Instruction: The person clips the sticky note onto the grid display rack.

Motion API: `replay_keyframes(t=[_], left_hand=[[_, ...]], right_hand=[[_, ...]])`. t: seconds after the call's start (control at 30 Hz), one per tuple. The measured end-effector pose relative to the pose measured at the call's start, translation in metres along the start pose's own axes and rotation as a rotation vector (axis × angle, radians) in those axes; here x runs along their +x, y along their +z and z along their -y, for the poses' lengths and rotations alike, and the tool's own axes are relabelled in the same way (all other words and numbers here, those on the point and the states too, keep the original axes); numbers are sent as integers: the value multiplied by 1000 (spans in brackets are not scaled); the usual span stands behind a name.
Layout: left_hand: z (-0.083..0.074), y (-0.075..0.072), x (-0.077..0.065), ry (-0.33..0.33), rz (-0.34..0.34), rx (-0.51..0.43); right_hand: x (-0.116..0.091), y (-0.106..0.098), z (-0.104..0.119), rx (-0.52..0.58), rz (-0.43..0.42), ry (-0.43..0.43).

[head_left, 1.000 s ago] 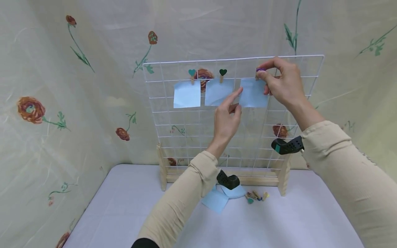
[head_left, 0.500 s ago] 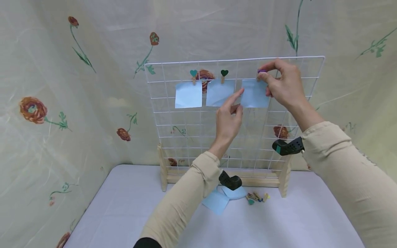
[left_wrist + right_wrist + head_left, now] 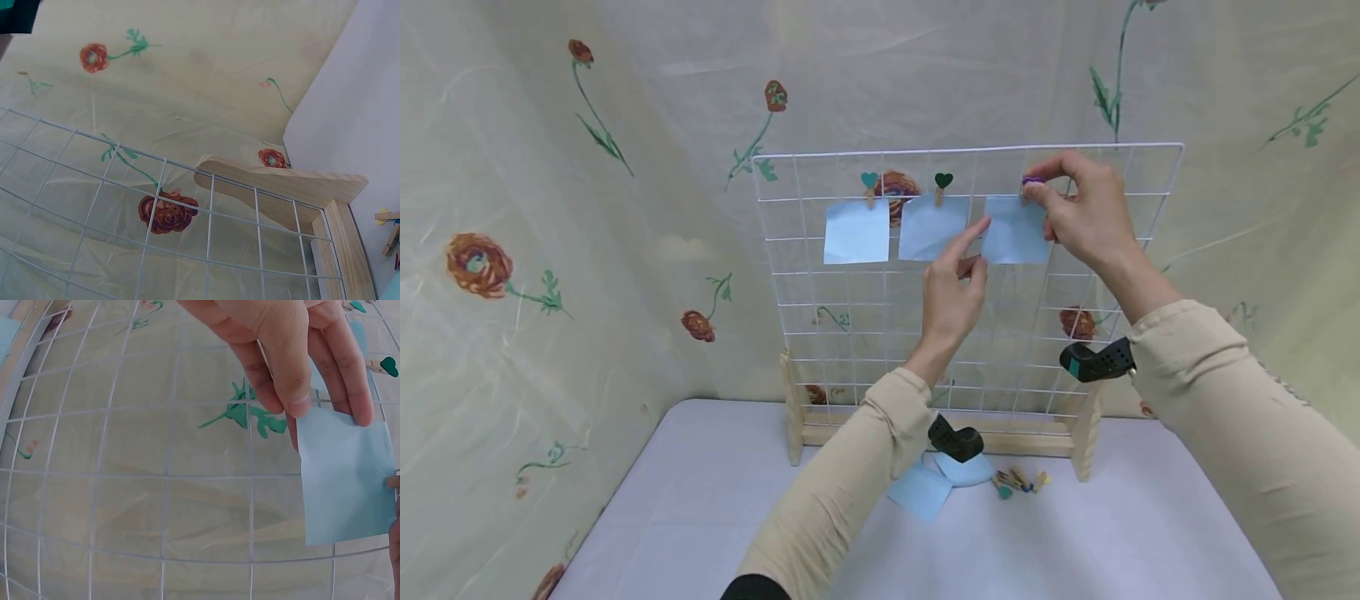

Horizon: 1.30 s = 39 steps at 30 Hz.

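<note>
My right hand (image 3: 1086,212) pinches a small clothespin with a purple top (image 3: 1032,180) at the upper edge of a light blue paper square (image 3: 1015,233), against the white wire grid (image 3: 857,304). My left hand (image 3: 953,292) holds the same square by its left side. In the right wrist view, the left thumb (image 3: 294,394) lies over one corner of the paper (image 3: 347,481), with a fingertip partly behind it. Two other blue squares hang to the left, under a teal heart clothespin (image 3: 869,182) and a dark green one (image 3: 943,181).
Wooden feet (image 3: 1085,437) hold the grid upright on a table with a pale cloth (image 3: 700,483). Loose blue papers (image 3: 921,492) and a small pile of clothespins (image 3: 1018,481) lie before it. A flowered curtain (image 3: 655,200) hangs behind.
Both hands keep nearly the same places on the paper and clothespin. The grid's top edge appears slightly lower in the head view.
</note>
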<state>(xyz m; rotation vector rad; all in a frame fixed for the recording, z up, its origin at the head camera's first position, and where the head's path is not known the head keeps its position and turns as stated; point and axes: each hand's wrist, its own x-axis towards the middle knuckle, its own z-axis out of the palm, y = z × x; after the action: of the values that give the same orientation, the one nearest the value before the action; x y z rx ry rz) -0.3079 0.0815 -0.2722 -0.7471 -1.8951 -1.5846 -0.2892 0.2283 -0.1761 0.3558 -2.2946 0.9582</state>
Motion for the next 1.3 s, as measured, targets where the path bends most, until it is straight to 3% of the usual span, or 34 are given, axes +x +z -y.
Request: replay_keyframes(t=[0.3, 0.77, 1.13, 1.3], left_hand=[[1, -4, -3, -37, 28, -18], [1, -5, -6, -37, 61, -28], [-12, -15, -13, -21, 78, -45], [-5, -15, -14, -2, 82, -33]], right_hand=[[-2, 5, 1, 1, -2, -45], [-4, 8, 1, -49, -102, 14], [-2, 7, 3, -48, -109, 16], [-2, 5, 4, -70, -93, 22]])
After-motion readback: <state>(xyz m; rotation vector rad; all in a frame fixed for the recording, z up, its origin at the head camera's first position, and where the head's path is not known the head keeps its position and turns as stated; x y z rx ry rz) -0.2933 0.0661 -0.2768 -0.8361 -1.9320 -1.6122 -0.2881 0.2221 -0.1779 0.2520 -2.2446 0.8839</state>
